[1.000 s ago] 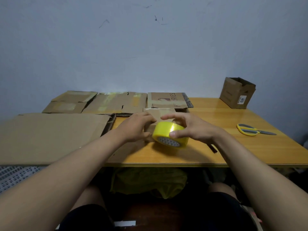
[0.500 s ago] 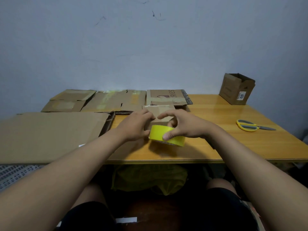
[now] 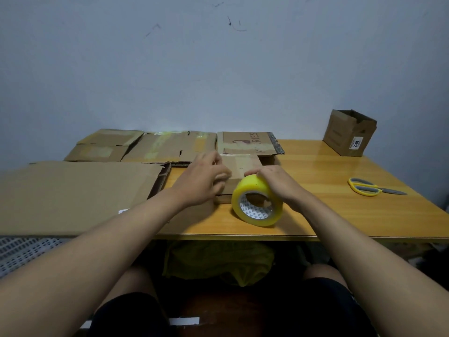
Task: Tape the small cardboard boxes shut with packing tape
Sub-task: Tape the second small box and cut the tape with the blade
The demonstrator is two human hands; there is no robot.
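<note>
One box label (image 3: 356,143) reading "1012", cardboard (image 3: 250,142) lettered "RIES"

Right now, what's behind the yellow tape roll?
Directly behind the tape roll sits the small cardboard box, its top visible. The roll and both hands, left hand and right hand, cover much of its front face; any tape strip there can't be seen.
</note>
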